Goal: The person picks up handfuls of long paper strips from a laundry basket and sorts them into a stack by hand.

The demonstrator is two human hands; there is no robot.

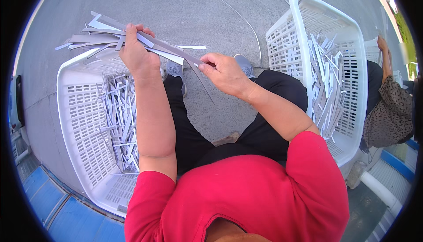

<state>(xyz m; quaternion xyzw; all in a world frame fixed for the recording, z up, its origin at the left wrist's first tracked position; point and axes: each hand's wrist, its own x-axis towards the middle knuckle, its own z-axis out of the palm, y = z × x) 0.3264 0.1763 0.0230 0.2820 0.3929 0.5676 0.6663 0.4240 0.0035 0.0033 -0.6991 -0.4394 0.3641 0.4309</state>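
My left hand (140, 53) is closed around a loose bundle of flat grey and white strips (96, 39), fanning out to the left above the rim of the left basket. Between thumb and fingers, my right hand (226, 73) pinches the right end of a long grey strip (175, 51) that runs back into the bundle. A thin strip (201, 82) hangs down at a slant beside my right hand. The left white plastic basket (84, 110) holds many narrow strips (124, 119). More strips (325, 77) lie in the right white plastic basket (305, 43). The strips' material is unclear.
A long curved thin strip (246, 20) lies on the concrete ground (178, 1) ahead. Several strips lie beyond the right basket. My shoes (175, 70) stand between the baskets. At the far right, another person (390, 110) in a patterned top sits with a raised hand holding thin strips.
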